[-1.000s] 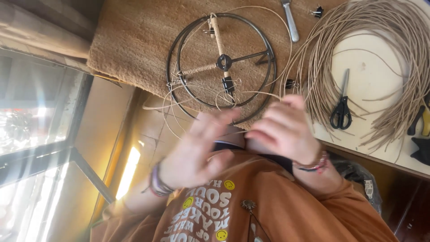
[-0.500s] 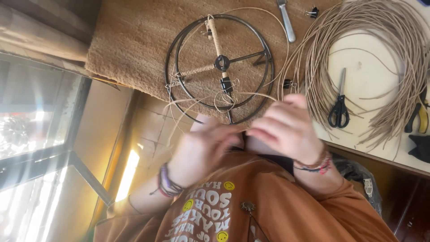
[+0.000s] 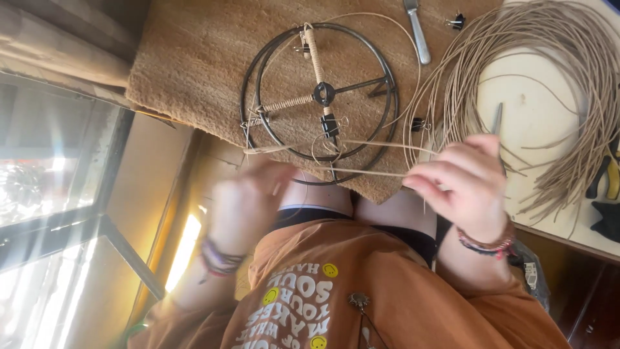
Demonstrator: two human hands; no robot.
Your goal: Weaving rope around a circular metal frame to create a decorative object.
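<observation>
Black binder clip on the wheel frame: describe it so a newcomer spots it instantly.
Find the brown fibre mat and the round metal wire frame on it. The black binder clip grips the spoke just below the hub, unlike the cord-wrapped spokes nearby.

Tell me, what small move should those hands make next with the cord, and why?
Probably draw the cord taut toward the wire frame. The right hand pinches it, it runs loosely to the blurred left hand, and one spoke is bare.
</observation>
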